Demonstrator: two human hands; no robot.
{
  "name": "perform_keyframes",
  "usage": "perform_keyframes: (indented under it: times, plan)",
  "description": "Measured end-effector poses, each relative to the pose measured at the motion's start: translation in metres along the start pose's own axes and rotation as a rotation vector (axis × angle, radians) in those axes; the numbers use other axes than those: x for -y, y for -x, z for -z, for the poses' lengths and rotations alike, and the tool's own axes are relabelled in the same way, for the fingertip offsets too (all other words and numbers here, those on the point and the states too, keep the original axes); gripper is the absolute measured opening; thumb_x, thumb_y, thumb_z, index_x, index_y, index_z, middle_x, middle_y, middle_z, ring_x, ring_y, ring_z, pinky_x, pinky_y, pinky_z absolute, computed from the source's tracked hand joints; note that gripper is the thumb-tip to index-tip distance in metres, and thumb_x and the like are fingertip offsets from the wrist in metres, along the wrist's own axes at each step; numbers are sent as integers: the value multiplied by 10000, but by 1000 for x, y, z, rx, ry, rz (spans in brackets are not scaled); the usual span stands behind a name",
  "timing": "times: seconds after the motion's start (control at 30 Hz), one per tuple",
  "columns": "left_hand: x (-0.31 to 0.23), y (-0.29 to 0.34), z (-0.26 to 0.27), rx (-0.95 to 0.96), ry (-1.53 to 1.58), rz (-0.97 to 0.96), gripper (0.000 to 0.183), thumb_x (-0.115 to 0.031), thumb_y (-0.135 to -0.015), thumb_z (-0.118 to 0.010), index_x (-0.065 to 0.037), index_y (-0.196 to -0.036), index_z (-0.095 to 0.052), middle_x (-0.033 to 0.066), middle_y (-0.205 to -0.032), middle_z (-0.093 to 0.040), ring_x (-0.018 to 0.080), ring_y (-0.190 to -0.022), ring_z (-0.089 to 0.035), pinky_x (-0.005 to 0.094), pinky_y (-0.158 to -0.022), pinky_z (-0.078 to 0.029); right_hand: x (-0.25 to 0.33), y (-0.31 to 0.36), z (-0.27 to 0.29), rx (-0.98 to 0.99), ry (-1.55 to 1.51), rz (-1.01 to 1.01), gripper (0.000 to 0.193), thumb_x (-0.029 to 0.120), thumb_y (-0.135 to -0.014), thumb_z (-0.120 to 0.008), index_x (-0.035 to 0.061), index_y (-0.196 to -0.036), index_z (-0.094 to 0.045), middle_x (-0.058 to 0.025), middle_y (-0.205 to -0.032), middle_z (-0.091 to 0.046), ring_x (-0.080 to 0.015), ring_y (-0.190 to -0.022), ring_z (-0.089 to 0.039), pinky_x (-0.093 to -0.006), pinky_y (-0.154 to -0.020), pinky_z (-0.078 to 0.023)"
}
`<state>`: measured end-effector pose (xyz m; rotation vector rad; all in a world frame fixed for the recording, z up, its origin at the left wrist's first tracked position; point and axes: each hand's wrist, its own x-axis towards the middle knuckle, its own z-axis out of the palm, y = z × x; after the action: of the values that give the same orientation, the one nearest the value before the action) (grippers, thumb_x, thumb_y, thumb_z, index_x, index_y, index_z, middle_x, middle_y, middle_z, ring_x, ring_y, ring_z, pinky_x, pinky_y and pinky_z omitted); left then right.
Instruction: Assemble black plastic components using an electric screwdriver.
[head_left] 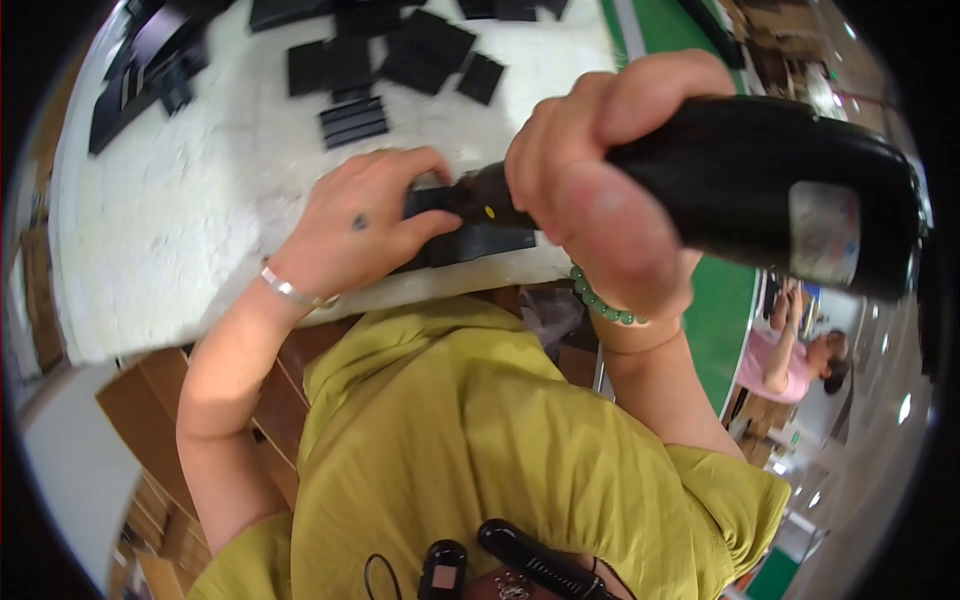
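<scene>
My right hand (595, 165) is wrapped round the thick body of a black electric screwdriver (745, 185), which lies almost level with its narrow front end pointing left. That front end meets a small black part (428, 203) by my left fingertips; the exact contact spot is hidden. My left hand (360, 215) pinches this part between thumb and fingers close to the table's near edge. Beneath the tool's nose a flat black plate (485, 243) rests on the white tabletop (220, 180).
Several flat black pieces (430, 50) lie scattered at the table's far side, with a ribbed black block (353, 123) nearer. More black parts (150, 100) are at far left. A green surface (730, 320) adjoins on the right; beyond it is a person in pink (780, 360).
</scene>
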<state>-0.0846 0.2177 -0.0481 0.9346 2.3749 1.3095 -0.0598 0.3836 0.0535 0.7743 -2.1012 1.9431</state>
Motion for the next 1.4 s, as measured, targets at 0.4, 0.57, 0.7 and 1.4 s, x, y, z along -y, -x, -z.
perform_keyframes:
  times: [0.4, 0.57, 0.7, 1.4]
  plan:
    - [-24, -15, 14, -141, -260, -100, 302, -171, -669, -725, -60, -925, -609, 88, -835, -541, 273, -772, -486, 342, -681, -411, -16, 47, 84, -715, -85, 107, 240, -29, -743, -517, 17, -967, -445, -63, -642, -458, -134, -463, -416, -307, -478, -406]
    - [-40, -25, 9, -57, -210, -135, 345, -107, -636, -745, -48, -946, -604, 85, -941, -536, 265, -889, -491, 318, -788, -404, -30, 48, 86, -757, -140, 128, 243, -38, -731, -515, 18, -957, -445, -73, -664, -471, -135, -462, -419, -300, -471, -403]
    - [-41, -31, -2, -43, -197, -143, 321, -100, -638, -742, -48, -927, -611, 80, -926, -538, 263, -878, -490, 322, -788, -405, -33, 48, 88, -746, -132, 104, 247, -45, -728, -513, 18, -956, -442, -72, -667, -473, -140, -464, -421, -306, -479, -408]
    - [-38, -110, -51, -86, -169, -579, 165, -112, -757, -640, -48, -908, -662, 80, -878, -656, 286, -879, -568, 361, -754, -468, 12, 59, 102, -599, -265, 340, 304, 65, -770, -458, 82, -1073, -439, -18, -601, -392, -117, -470, -376, -300, -521, -380]
